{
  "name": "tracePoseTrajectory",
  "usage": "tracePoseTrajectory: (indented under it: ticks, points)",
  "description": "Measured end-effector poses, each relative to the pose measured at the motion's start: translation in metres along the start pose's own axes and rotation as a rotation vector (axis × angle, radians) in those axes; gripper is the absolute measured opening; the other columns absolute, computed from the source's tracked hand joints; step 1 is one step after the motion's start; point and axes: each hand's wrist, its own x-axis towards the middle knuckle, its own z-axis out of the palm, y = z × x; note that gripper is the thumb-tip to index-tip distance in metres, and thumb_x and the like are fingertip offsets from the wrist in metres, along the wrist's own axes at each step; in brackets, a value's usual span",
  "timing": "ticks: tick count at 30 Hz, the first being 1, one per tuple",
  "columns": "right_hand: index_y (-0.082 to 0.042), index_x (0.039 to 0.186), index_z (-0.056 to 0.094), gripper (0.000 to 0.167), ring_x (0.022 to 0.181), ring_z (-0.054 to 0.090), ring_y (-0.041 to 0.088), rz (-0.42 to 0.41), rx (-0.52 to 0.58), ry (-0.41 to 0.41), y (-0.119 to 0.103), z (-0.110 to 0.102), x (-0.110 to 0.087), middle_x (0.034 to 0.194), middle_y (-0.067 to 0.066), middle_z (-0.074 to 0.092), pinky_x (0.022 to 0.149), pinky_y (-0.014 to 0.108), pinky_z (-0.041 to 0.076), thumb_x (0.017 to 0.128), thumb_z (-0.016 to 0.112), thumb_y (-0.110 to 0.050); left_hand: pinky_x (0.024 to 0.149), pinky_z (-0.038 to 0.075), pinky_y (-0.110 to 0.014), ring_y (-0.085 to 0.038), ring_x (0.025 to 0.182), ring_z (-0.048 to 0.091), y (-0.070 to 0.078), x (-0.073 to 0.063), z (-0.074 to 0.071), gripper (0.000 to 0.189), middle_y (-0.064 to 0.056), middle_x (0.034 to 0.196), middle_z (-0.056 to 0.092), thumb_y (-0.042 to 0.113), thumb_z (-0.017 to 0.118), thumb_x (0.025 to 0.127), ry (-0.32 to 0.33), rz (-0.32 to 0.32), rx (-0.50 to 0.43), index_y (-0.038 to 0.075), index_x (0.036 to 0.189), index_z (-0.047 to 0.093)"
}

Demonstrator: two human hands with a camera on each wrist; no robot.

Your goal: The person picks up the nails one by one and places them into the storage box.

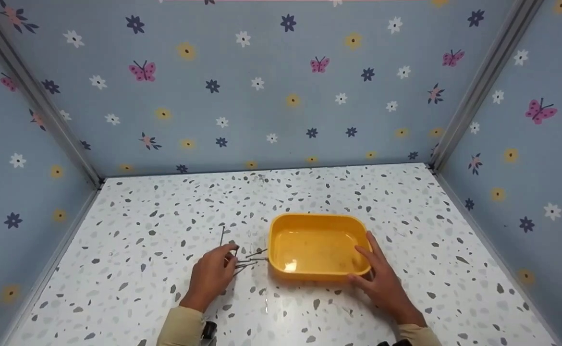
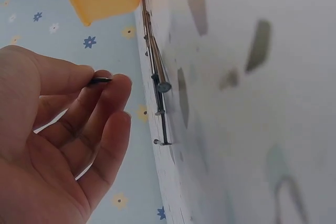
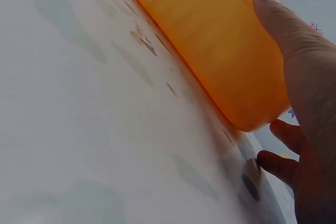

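A dark nail (image 2: 100,81), its pointed end showing, is pinched between the thumb and fingertips of my left hand (image 1: 212,275). Right beside that hand several thin nails (image 1: 252,260) lie in a loose bunch on the speckled table, their flat heads visible in the left wrist view. One more nail (image 1: 222,235) lies just beyond the fingers. My right hand (image 1: 384,283) grips the right end of a yellow plastic container (image 1: 317,277), thumb at the front side and a finger over the rim. The container's inside shows no nails.
The white speckled tabletop (image 1: 165,216) spreads around the container. Blue walls with flowers and butterflies (image 1: 262,110) close it in at the back and both sides, with grey metal strips (image 1: 45,105) at the corners.
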Motion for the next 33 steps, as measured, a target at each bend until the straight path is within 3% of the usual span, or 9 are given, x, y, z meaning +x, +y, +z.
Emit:
tracePoseTrajectory:
  ticks: [9, 15, 21, 29, 33]
  points:
    - [-0.013, 0.148, 0.049, 0.076, 0.151, 0.016, 0.027, 0.034, 0.009, -0.012, -0.001, -0.001, 0.001, 0.168, 0.000, 0.006, 0.113, 0.018, 0.014, 0.085, 0.079, -0.043, 0.059, 0.048, -0.035, -0.008, 0.066, 0.059, 0.007, 0.003, 0.001, 0.021, 0.004, 0.086, 0.070, 0.012, 0.068, 0.094, -0.022, -0.050, -0.079, 0.012, 0.114, 0.069]
    - [-0.014, 0.148, 0.048, 0.077, 0.151, 0.016, 0.025, 0.051, 0.036, -0.019, -0.002, -0.001, 0.001, 0.168, -0.003, 0.006, 0.112, 0.016, 0.013, 0.085, 0.078, -0.046, 0.063, 0.050, -0.036, -0.010, 0.071, 0.061, 0.011, 0.004, 0.000, 0.010, 0.005, 0.084, 0.068, 0.011, 0.067, 0.092, -0.002, -0.069, -0.122, 0.011, 0.102, 0.066]
    - [-0.013, 0.147, 0.050, 0.074, 0.151, 0.016, 0.025, 0.057, 0.057, -0.012, -0.002, -0.001, 0.001, 0.168, -0.001, 0.007, 0.111, 0.012, 0.014, 0.085, 0.080, -0.041, 0.064, 0.047, -0.034, -0.013, 0.069, 0.056, 0.017, 0.009, 0.000, 0.006, 0.005, 0.081, 0.063, 0.011, 0.067, 0.091, -0.021, -0.103, -0.224, 0.013, 0.095, 0.063]
    - [-0.015, 0.146, 0.051, 0.074, 0.152, 0.014, 0.024, 0.087, 0.046, -0.023, -0.004, -0.001, 0.001, 0.168, -0.004, 0.005, 0.117, 0.047, 0.019, 0.085, 0.078, -0.046, 0.064, 0.049, -0.033, -0.012, 0.071, 0.058, 0.026, 0.011, 0.005, 0.005, 0.007, 0.081, 0.063, 0.011, 0.067, 0.092, -0.014, -0.080, -0.277, 0.013, 0.096, 0.065]
    - [-0.014, 0.146, 0.051, 0.072, 0.152, 0.013, 0.025, 0.053, 0.059, -0.024, -0.004, -0.001, 0.002, 0.168, -0.002, 0.006, 0.117, 0.052, 0.018, 0.087, 0.077, -0.044, 0.066, 0.050, -0.032, -0.009, 0.073, 0.059, 0.030, 0.010, 0.008, 0.006, 0.008, 0.082, 0.065, 0.011, 0.067, 0.094, 0.002, -0.062, -0.271, 0.012, 0.100, 0.068]
